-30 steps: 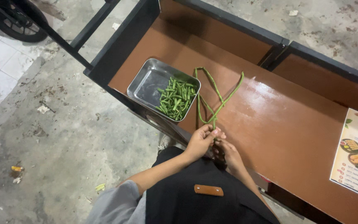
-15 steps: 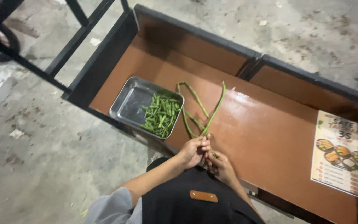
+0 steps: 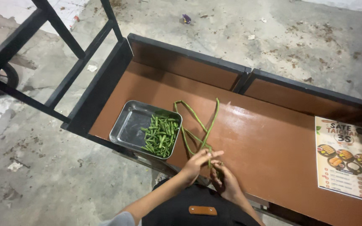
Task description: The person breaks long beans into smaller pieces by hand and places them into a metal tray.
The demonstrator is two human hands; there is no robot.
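Observation:
Several long green beans [image 3: 198, 124] lie looped on the brown counter [image 3: 265, 134], their near ends gathered at my hands. My left hand [image 3: 197, 162] pinches the bean ends between thumb and fingers at the counter's front edge. My right hand [image 3: 226, 181] sits just below and to the right of it, fingers curled on the same bean ends. A square metal tray [image 3: 126, 125] to the left holds a pile of short cut bean pieces [image 3: 161, 134] on its right side.
The counter has a raised black rim [image 3: 181, 49] at the back and left. A printed menu sheet [image 3: 345, 152] lies at the far right. A black metal frame [image 3: 59, 46] stands at left over dirty concrete floor. My dark apron [image 3: 197, 207] is at the bottom.
The view has tilted and shifted, so counter and tray sit lower in frame. My hands stay on the bean ends; left fingers have spread a little.

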